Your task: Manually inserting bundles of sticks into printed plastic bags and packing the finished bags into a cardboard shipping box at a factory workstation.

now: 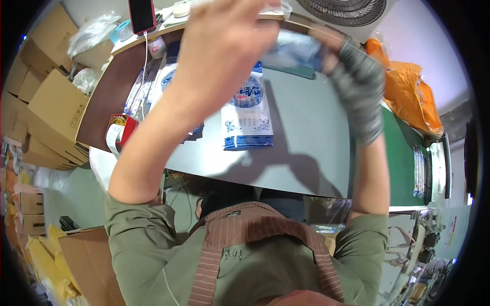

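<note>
My bare left hand point(219, 48) is raised over the far part of the grey table; motion smears its fingers, so I cannot see their grip. Across from it, my right hand point(352, 69), in a grey striped glove, has its fingers closed round the edge of a blurred blue-and-white bag point(296, 50). Flat on the table below lies a white bag with blue print point(248, 125), its upper part partly hidden by my left hand. More blue-and-white bags point(140, 92) lie left of my left forearm.
A red box point(121, 130) stands at the table's left edge. A phone point(142, 16) with a white cable stands at the far left, a fan point(352, 13) at the far right. Orange bags point(408, 94) are on the right, cardboard boxes point(56, 107) on the left.
</note>
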A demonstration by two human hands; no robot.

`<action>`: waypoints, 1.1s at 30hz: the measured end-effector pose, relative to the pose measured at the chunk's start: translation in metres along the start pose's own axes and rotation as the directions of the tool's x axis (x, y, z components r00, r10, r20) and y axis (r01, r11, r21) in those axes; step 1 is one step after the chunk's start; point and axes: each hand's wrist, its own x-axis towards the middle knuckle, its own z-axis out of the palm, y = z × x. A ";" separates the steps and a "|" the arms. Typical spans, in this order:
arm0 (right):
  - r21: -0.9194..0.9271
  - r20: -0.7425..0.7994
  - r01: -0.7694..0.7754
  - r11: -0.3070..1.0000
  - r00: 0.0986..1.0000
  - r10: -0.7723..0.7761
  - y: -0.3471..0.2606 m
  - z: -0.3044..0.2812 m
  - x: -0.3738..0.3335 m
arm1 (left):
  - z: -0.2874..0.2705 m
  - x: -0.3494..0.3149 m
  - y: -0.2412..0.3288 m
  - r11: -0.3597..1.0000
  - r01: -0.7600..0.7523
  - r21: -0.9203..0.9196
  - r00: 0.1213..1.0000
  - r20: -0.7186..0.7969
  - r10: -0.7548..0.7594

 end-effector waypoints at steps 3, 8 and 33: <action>-0.370 0.322 -0.001 0.929 0.938 0.129 0.030 0.059 -0.091 | 0.046 -0.114 0.028 0.929 0.214 -0.301 0.945 0.303 -0.119; -0.281 0.386 -0.279 0.918 0.843 0.374 0.048 0.126 -0.182 | 0.055 -0.207 0.089 0.845 0.432 -0.315 0.812 0.543 -0.213; -0.114 0.949 -0.951 -0.287 -0.190 0.253 -0.117 0.140 -0.141 | -0.189 -0.159 0.228 0.685 0.657 -0.315 0.746 0.403 -0.531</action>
